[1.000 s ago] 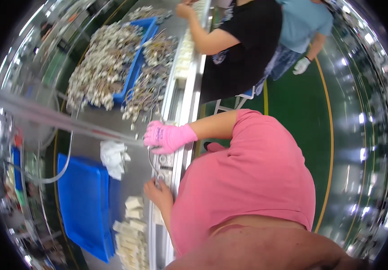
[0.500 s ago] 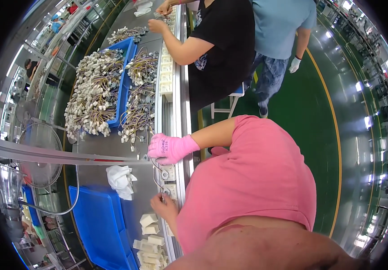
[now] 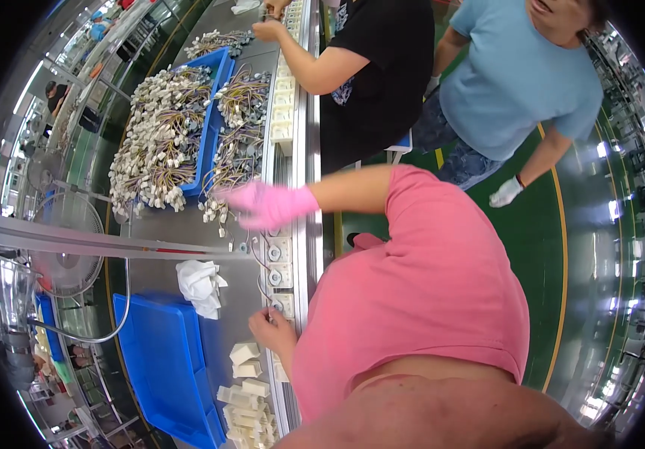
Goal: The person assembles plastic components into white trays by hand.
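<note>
My left hand point(image 3: 274, 329), bare, is at the row of white plastic housings on the rail. Its fingers pinch a thin wire point(image 3: 263, 280) beside a round grey part in one housing point(image 3: 283, 305). The wire curves up past the other housings point(image 3: 280, 249). My right hand point(image 3: 266, 206), in a pink glove, is smeared by motion. It hangs over the near end of the loose wire harnesses point(image 3: 234, 157), which have white connectors. Whether it grips anything is hidden by the blur.
Beyond the harnesses stands a blue bin point(image 3: 209, 142) heaped with more of them. A slanting bar point(image 3: 113, 239) crosses the bench. White cloth point(image 3: 201, 288), another blue bin point(image 3: 159, 359) and stacked white housings point(image 3: 249, 411) lie nearby. Two people point(image 3: 382, 75) are close by.
My right hand has left the housings and moved up toward the harness pile. My left hand stays at its housing. The person in the blue shirt has come closer.
</note>
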{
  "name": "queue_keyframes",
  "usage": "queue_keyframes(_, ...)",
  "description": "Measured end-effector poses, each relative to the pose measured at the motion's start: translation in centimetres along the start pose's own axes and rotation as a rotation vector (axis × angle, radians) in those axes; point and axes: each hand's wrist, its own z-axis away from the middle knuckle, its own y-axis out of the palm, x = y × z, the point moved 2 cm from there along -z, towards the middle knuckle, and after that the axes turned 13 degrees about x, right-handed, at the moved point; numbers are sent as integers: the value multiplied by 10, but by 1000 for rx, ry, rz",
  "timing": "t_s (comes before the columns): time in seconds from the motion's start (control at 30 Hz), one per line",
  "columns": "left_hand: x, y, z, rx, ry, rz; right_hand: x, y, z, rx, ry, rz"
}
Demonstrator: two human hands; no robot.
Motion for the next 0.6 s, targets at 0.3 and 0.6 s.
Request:
queue_keyframes(0.3,-2,-1,2,-9,17,-25,-14,-152,-59,-542,282,-109)
queue_keyframes(0.6,-5,-1,-1,-26,35,-21,-65,13,-1,333,135,462)
